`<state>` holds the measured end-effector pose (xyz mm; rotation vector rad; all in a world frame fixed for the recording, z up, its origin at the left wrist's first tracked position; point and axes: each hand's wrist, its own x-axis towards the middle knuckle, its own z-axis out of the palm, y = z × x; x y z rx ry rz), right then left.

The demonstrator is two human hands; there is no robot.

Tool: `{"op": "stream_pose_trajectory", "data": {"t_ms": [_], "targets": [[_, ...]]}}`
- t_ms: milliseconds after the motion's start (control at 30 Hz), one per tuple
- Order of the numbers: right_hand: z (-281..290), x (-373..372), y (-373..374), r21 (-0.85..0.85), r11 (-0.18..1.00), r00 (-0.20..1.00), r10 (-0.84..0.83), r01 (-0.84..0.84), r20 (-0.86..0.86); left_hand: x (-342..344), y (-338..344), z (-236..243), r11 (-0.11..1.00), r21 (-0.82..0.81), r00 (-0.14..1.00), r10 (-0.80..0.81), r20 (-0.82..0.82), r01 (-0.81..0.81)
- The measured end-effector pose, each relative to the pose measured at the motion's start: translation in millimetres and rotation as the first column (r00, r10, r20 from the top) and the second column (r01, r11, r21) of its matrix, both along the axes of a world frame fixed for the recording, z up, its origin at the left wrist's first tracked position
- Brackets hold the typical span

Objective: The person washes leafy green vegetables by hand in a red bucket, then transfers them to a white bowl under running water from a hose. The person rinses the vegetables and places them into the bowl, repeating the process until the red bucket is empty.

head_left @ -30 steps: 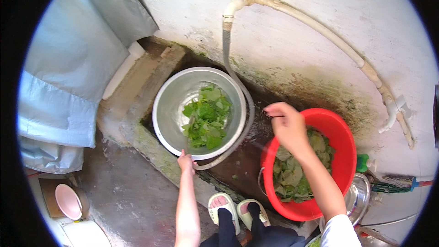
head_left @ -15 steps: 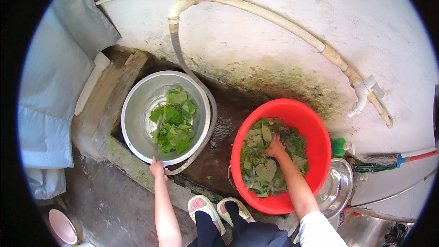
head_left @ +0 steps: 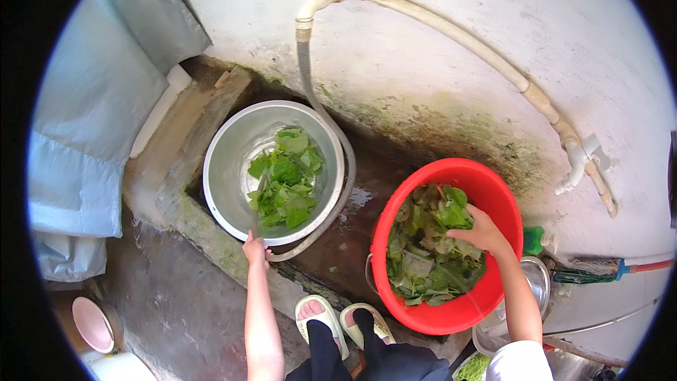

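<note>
Green leaves point(head_left: 285, 180) lie in the silver metal basin point(head_left: 224, 203) at left. At the basin's near rim, my left hand point(head_left: 255, 247) is closed on the grey hose point(head_left: 342, 201), which curls around the basin's right side from the tap. The hose seems to pass over the rim toward the leaves. To the right stands the red bucket point(head_left: 502, 204), full of wet leaves point(head_left: 423, 261) in water. Inside it, my right hand point(head_left: 482, 231) is closed around a bunch of leaves point(head_left: 452, 208), its fingertips partly hidden by them.
A tap point(head_left: 315, 3) on the pale wall feeds the hose. Another tap point(head_left: 582, 159) is lower right. Beside the bucket are a metal bowl point(head_left: 536, 279), a green bottle point(head_left: 534, 240) and a mop point(head_left: 592, 269). A raised concrete edge point(head_left: 204, 233) borders the wet floor. A pink basin point(head_left: 92, 324) sits lower left.
My right hand has come up from among the leaves toward the bucket's right side, grasping a bunch. My left hand stays at the basin rim. The whole view has shifted slightly.
</note>
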<state>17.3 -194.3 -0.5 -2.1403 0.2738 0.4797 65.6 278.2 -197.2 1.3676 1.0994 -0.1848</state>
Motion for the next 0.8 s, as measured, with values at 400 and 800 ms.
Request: {"op": "stream_pose_trajectory", "data": {"t_ms": [400, 800], "targets": [[-238, -48, 29, -0.590, 0.670, 0.887, 0.254, -0.450, -0.387, 9, -41, -7, 0.993, -0.114, 0.999, -0.036, -0.018, 0.034], [-42, -26, 48, 0.045, 0.995, 0.994, -0.088, 0.091, -0.064, 1, 0, -4, 1.000, 0.015, 1.000, -0.011, 0.003, 0.011]]}}
